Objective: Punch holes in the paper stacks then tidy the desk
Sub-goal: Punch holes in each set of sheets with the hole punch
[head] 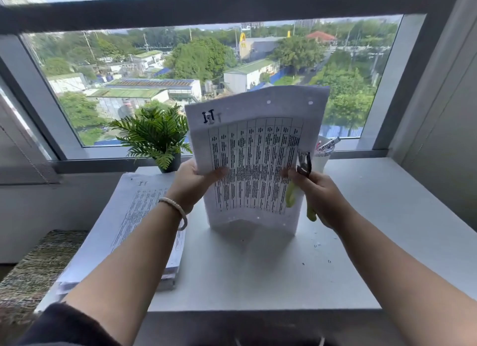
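Item: paper stack (pixel 254 162), printed table facing the person, two punched holes showing near its top edge. It is standing upright with its bottom edge on the desk (pixel 387 216), bowing along the middle.

Left hand (pixel 198 176): gripping the stack's left edge, thumb on the front face, fingers behind.

Right hand (pixel 313 190): pinching the stack's right edge while also holding the hole punch (pixel 304 165), its metal head rising just above the thumb and its yellow-green handles trailing below the palm.

Second pile of papers (pixel 144 216): lying flat, beneath and outside the left forearm, its near corner overhanging the desk edge.

Risks, as judged:
- The right hand is managing two things at once; a loosening pinch is likely to let sheets fan out or the punch drop.
- The bowing stack is liable to slip out of alignment, leaving its holes mismatched.
- The punch head is sitting close to the paper's edge and could snag or crease it.
- The left forearm is passing over the overhanging pile; a nudge could tip it off.
- The pen cup (pixel 322 154) beyond the right hand is within knocking range.
- Paper specks (pixel 316 245) near the right forearm are awaiting tidying.
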Available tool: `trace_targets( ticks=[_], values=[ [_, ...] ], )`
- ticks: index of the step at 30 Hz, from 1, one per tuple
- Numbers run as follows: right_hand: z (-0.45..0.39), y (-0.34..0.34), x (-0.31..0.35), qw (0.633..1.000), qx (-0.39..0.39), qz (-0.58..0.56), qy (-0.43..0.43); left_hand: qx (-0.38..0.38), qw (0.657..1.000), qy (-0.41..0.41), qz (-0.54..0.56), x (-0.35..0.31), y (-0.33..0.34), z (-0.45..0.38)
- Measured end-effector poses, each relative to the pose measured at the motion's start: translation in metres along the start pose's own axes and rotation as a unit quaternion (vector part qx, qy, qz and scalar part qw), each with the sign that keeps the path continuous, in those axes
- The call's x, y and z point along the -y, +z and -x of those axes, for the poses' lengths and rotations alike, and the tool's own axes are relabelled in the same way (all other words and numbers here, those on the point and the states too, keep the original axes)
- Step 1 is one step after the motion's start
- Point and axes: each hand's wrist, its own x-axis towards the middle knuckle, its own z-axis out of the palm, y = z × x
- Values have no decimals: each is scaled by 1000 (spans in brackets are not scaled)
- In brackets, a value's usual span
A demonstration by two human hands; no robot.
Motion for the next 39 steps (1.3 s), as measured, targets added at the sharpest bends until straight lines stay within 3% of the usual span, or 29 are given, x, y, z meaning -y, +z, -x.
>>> trace_targets(
  ticks=[3, 8, 11, 16, 20, 22, 25, 29, 32, 35, 39],
  values=[
    [0, 2, -2, 1000, -3, 13, -4, -16, 1000, -8, -13, 1, 3, 2],
    [-7, 3, 12, 999, -19, 22, -32, -61, 995, 61, -57, -13, 9, 0],
    [-10, -9, 36, 1000, 3, 2, -26, -26, 997, 69, -19, -38, 5, -5],
    [-12, -38, 57, 979, 147, -25, 137, 64, 987, -116, 92, -36, 0, -2],
    [-15, -57, 34, 969, 112, 48, 216, 62, 959, -255, 110, 19, 8, 18],
    [-19, -68, 23, 960, 80, 137, 231, 66, 947, -289, 121, 42, 14, 28],
    [-22, -72, 13, 913, 74, 326, 236, 65, 936, -320, 128, 64, 21, 40],
    [-26, -62, 2, 776, 90, 587, 211, 49, 931, -348, 100, 82, 25, 48],
    [-35, -54, -19, 711, 61, 666, 219, 33, 935, -338, 104, 86, 24, 49],
    [-41, -44, -37, 696, 33, 677, 237, 31, 935, -332, 117, 87, 23, 51],
    [-51, -44, -43, 733, 18, 631, 253, 35, 935, -331, 126, 90, 20, 53]
  ],
)
